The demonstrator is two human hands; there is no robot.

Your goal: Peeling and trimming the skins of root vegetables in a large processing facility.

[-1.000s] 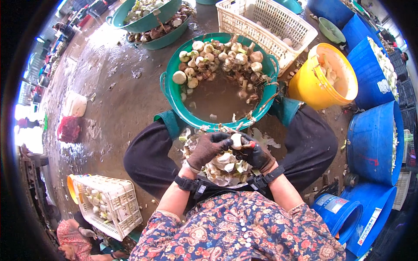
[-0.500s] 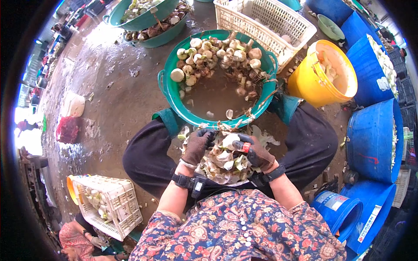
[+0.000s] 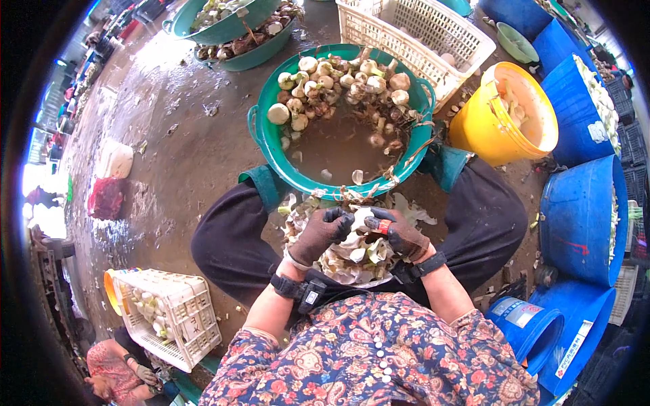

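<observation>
Over my lap, my right hand (image 3: 401, 235), in a brown and black glove with a red band on one finger, grips a white garlic bulb (image 3: 362, 218). Curled up close beside the bulb is my left hand (image 3: 323, 233), gloved the same way; what its closed fingers hold, if anything, is hidden. Below both hands lies a heap of pale garlic peels (image 3: 349, 260). Just beyond them, between my knees, stands a green tub (image 3: 255, 128) with unpeeled garlic bulbs (image 3: 318, 84) along its far side and muddy brown water.
A yellow bucket (image 3: 474, 122) and a white crate (image 3: 420, 47) stand beyond the tub on the right. Blue barrels (image 3: 575, 216) line the right side. Another white crate (image 3: 196, 325) of bulbs sits at lower left, near another person (image 3: 112, 365). Stacked green tubs (image 3: 254, 61) are far left.
My left hand has drawn its fingers in, turning from reaching toward the tub's rim to curled beside the bulb. My right hand keeps the bulb in nearly the same place.
</observation>
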